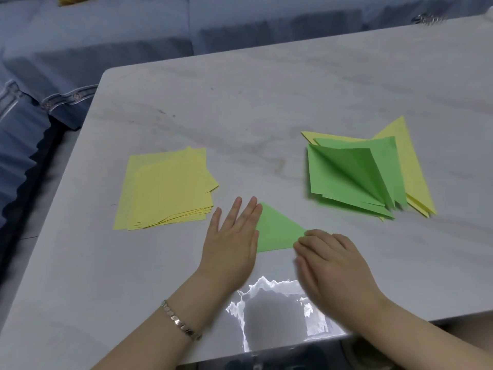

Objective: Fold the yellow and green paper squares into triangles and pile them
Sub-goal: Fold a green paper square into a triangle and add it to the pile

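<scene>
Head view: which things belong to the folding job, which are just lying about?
Job: green paper triangle, touched by the left hand and right hand; stack of yellow paper squares; pile of folded triangles.
Lying about: shiny metal object at the far edge of the table; blue sofa.

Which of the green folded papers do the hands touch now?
The single green paper triangle nearest the person: the left hand lies flat on its left side, the right hand on its right corner. Other green triangles lie untouched in the pile.
</scene>
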Demonstrator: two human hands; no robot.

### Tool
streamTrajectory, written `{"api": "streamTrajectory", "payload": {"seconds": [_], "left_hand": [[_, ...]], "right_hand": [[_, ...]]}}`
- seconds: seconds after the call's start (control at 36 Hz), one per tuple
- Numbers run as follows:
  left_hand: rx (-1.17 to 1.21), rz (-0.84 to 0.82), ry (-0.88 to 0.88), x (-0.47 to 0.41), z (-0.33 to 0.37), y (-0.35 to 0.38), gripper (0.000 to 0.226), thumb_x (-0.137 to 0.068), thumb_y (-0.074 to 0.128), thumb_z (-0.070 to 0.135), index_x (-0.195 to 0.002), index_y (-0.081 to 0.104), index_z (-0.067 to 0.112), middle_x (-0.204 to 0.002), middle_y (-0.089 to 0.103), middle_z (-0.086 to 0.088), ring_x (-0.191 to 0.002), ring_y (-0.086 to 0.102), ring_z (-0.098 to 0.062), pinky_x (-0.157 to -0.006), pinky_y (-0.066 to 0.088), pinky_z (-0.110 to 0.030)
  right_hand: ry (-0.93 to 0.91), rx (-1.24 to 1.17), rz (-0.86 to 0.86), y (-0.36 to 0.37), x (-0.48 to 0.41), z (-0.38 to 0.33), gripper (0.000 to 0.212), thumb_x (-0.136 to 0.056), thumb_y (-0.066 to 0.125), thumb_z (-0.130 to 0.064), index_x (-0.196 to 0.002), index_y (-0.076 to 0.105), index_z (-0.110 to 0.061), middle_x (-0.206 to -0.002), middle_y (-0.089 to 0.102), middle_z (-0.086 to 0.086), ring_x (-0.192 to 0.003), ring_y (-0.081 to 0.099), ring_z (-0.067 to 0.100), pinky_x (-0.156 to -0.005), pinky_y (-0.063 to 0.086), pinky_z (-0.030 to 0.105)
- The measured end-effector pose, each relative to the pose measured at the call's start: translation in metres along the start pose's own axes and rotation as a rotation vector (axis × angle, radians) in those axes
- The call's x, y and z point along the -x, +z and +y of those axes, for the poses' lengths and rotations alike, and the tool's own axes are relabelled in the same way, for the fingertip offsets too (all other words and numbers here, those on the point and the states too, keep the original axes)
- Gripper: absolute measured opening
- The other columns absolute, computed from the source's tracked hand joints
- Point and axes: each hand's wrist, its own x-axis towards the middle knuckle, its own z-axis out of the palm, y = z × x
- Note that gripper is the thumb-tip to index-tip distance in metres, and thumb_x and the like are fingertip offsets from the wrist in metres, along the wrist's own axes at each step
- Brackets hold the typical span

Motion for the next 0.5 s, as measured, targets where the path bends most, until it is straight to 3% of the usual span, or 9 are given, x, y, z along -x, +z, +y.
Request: {"api": "streamTrajectory", "payload": {"seconds": [0.08, 0.17, 0.19, 0.28, 0.31, 0.42, 0.5], "left_hand": [[-0.009, -0.034, -0.018, 0.000, -0.001, -0.001, 0.070, -0.082, -0.009, 0.038, -0.149, 0.009, 0.025, -0.151, -0.005, 0.018, -0.139, -0.012, -0.006, -0.109, -0.015, -0.032], [-0.004, -0.040, 0.001, 0.000, 0.000, -0.006, 0.055, -0.090, 0.020, 0.028, -0.138, 0.043, 0.017, -0.146, 0.038, 0.006, -0.135, 0.036, -0.020, -0.107, 0.011, -0.038], [-0.008, -0.041, -0.003, 0.000, 0.001, -0.007, 0.055, -0.090, 0.019, 0.029, -0.139, 0.043, 0.017, -0.147, 0.036, 0.006, -0.135, 0.035, -0.019, -0.107, 0.012, -0.038], [0.004, -0.020, 0.005, 0.001, 0.003, -0.003, 0.071, -0.081, -0.010, 0.037, -0.149, 0.007, 0.026, -0.150, -0.008, 0.018, -0.140, -0.010, -0.006, -0.112, -0.012, -0.033], [0.021, -0.009, 0.002, 0.001, 0.002, -0.001, 0.072, -0.080, -0.012, 0.038, -0.149, 0.005, 0.026, -0.150, -0.009, 0.019, -0.140, -0.012, -0.007, -0.111, -0.014, -0.033], [0.045, 0.029, -0.008, 0.001, -0.001, 0.000, 0.064, -0.087, 0.002, 0.035, -0.147, 0.022, 0.022, -0.153, 0.013, 0.013, -0.141, 0.000, -0.012, -0.110, -0.008, -0.034], [0.005, 0.065, -0.011, 0.001, -0.001, 0.000, 0.052, -0.090, 0.024, 0.027, -0.136, 0.047, 0.017, -0.143, 0.043, 0.005, -0.133, 0.039, -0.020, -0.106, 0.015, -0.040]], "right_hand": [[0.030, 0.018, -0.018, -0.008, 0.006, 0.011, 0.025, -0.085, 0.048, -0.020, -0.085, 0.071, -0.010, -0.085, 0.067, 0.001, -0.100, 0.053, 0.018, -0.079, 0.038, 0.031], [0.056, 0.031, -0.024, -0.015, 0.012, 0.020, 0.027, -0.085, 0.046, -0.021, -0.086, 0.071, -0.009, -0.087, 0.068, 0.002, -0.103, 0.051, 0.018, -0.078, 0.038, 0.033], [0.059, 0.037, -0.029, -0.017, 0.013, 0.021, 0.028, -0.085, 0.046, -0.021, -0.086, 0.071, -0.009, -0.087, 0.068, 0.002, -0.103, 0.051, 0.019, -0.077, 0.037, 0.033], [0.117, 0.033, -0.072, -0.021, 0.009, 0.019, 0.029, -0.084, 0.044, -0.023, -0.081, 0.071, -0.011, -0.084, 0.067, 0.001, -0.100, 0.052, 0.020, -0.075, 0.036, 0.033], [0.166, 0.027, -0.098, -0.023, 0.006, 0.021, 0.030, -0.083, 0.043, -0.025, -0.076, 0.070, -0.012, -0.081, 0.066, 0.000, -0.094, 0.055, 0.022, -0.074, 0.036, 0.034], [0.441, -0.037, -0.199, -0.031, -0.003, 0.039, 0.035, -0.084, 0.046, -0.025, -0.060, 0.067, -0.009, -0.070, 0.065, 0.004, -0.073, 0.058, 0.029, -0.066, 0.047, 0.035], [0.597, -0.197, -0.253, -0.040, -0.012, 0.042, 0.028, -0.088, 0.055, -0.021, -0.065, 0.065, -0.008, -0.072, 0.064, 0.004, -0.072, 0.056, 0.026, -0.064, 0.046, 0.035]]}}
